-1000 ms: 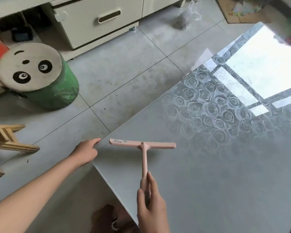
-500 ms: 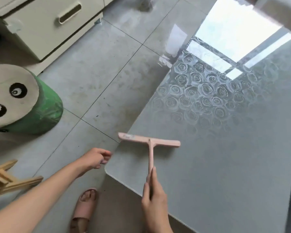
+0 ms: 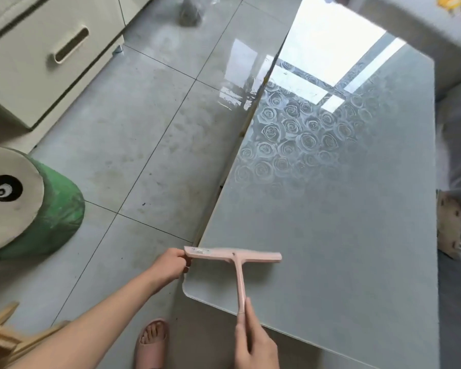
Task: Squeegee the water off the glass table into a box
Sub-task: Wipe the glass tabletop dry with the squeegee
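No box shows. The pink squeegee (image 3: 233, 255) lies blade-down on the frosted glass counter (image 3: 343, 222) — right hand (image 3: 254, 344) fingers clamped on its handle, left hand (image 3: 169, 265) fingers pinching the blade's end.

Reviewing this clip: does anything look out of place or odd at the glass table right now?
No box shows anywhere. The pink squeegee overhangs the glass table's left edge, the left hand pinching its blade end, the right hand gripping the handle. Any water is too faint to see.

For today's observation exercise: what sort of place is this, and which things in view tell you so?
Probably a room in a home: a tiled floor, a cream drawer cabinet, a panda-faced stool and a rose-patterned glass table, where a person in slippers holds a pink squeegee.
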Motion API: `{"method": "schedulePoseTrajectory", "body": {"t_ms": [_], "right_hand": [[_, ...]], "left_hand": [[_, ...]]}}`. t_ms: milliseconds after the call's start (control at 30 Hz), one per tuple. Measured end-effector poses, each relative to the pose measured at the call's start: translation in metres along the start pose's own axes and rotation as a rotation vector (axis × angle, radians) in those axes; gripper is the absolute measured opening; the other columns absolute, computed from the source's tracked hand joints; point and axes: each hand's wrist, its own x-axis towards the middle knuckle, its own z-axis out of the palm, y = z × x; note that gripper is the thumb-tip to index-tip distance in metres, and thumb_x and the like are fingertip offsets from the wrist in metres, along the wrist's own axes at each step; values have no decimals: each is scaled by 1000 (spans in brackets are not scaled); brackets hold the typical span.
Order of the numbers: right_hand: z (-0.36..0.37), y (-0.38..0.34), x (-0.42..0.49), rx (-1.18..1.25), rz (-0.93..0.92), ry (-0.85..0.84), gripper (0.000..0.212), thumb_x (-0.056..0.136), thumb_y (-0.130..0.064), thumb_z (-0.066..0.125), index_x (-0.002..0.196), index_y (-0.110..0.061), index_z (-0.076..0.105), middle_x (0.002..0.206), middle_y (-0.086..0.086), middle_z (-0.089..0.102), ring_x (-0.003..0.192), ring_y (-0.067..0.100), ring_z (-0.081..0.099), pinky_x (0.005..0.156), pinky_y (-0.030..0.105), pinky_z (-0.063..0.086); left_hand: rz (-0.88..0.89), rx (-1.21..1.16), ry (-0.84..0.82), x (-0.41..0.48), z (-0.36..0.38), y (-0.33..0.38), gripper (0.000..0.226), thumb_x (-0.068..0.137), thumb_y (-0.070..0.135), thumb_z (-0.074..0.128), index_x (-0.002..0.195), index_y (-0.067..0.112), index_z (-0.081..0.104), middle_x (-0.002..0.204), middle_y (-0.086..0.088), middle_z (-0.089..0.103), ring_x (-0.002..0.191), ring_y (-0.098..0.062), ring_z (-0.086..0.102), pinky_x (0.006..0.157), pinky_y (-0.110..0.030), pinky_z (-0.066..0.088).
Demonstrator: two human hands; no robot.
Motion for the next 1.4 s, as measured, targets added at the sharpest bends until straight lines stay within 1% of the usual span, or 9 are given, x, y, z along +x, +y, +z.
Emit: {"method": "schedulePoseTrajectory", "body": {"t_ms": [233,400,467,600,833,1067,1200,1300,1400], "right_hand": [[5,-55,88,-39,-49,-43,46,100,-19,36,145,-23,36,66,-2,47,61,15,49,65,29,43],[-4,-104,136,140,4,-16,24,98,-21,33,113,-20,52,72,10,54,76,40,61,70,51,53],[-10,-102,123,172,-45,-1,19,99,-22,34,106,-22,52,66,5,51,67,34,58,65,50,53],[-18,-56,71,30,-53,2,42,100,-24,37,141,-33,39,67,-6,48,63,15,49,62,28,44],[-5,-69,104,-46,15,-6,49,101,-19,31,150,-23,25,74,2,50,72,21,49,64,30,37],[-37,-138,223,6,58,48,29,97,-15,32,123,-9,43,94,20,62,87,40,62,80,46,52],[-45,-100,180,-89,-85,46,36,99,-20,36,133,-19,45,79,8,56,75,31,55,63,29,37],[-34,-72,137,-140,-79,-44,49,99,-24,36,148,-28,29,82,4,57,83,26,57,63,29,34],[-30,-82,169,-167,-118,-34,53,99,-23,33,150,-26,19,86,6,56,88,28,56,66,30,32]], "left_hand": [[-58,-20,-13,1,-7,7,38,93,-5,31,128,0,47,102,-15,62,76,-22,57,55,-21,34],[6,-19,-11,-1,-6,16,37,91,-9,31,116,6,54,94,-6,58,77,-17,56,58,-21,35],[17,-23,-10,-2,-7,18,35,90,-9,34,108,10,58,97,-5,59,86,-19,57,60,-23,37],[53,56,-22,-5,-6,27,37,89,-8,43,79,21,62,72,22,67,78,-8,55,60,-15,40],[84,205,-5,1,-12,50,47,91,-2,43,136,8,50,142,-4,48,130,-16,44,101,-22,32],[115,233,-18,14,-9,72,49,91,-3,40,139,7,46,143,-6,46,130,-17,44,98,-18,33],[138,197,-53,21,0,89,46,87,-9,37,124,11,58,114,7,61,94,-6,62,74,-3,44],[137,236,-35,33,6,103,48,88,-5,40,131,8,55,130,-3,59,121,-18,55,104,-28,43],[126,270,-4,47,11,116,44,89,-1,44,129,11,58,127,-2,62,117,-19,57,104,-32,43]]}}
